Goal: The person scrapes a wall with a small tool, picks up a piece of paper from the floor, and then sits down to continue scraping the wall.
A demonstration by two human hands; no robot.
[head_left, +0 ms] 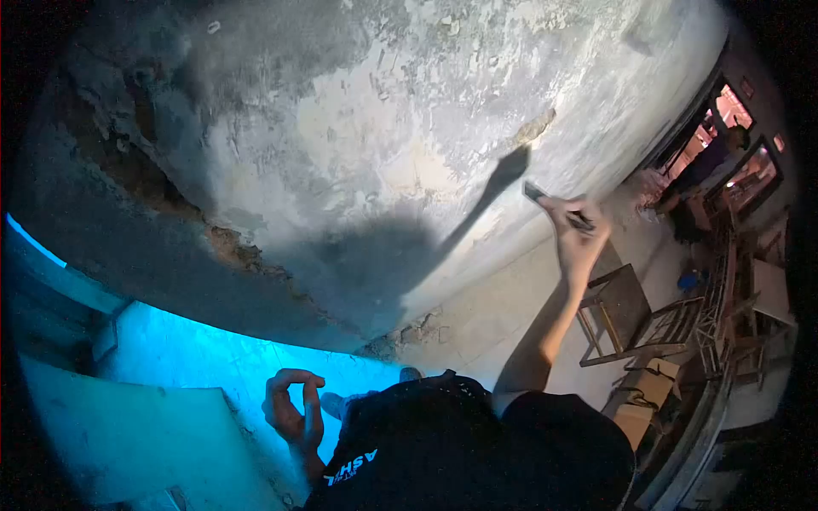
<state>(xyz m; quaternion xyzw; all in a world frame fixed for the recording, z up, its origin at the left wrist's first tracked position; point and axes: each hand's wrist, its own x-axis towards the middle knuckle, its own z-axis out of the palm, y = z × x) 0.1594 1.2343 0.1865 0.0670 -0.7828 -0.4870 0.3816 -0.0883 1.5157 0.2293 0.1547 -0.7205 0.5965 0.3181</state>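
My right hand (582, 228) is raised near the plastered wall (358, 111), its fingers wrapped round a scraper. The scraper (534, 192) shows a small flat blade pointing up and left, close to the wall; most of its handle is hidden in my fist. Beyond the blade is a rough chipped patch (534, 128) in the grey-white surface, with the hand's shadow falling beside it. Down in blue light, my left hand (294, 409) hangs in front of my body. Its fingers are curled and the index fingertip meets the thumb, with nothing seen between them.
A long broken crack (230, 247) runs along the wall's lower left. A wooden chair (622, 311), a cardboard box (646, 404) and stacked furniture frames line the right side. Another person (711, 162) is far back near the windows. A pale slab (136, 434) stands lower left.
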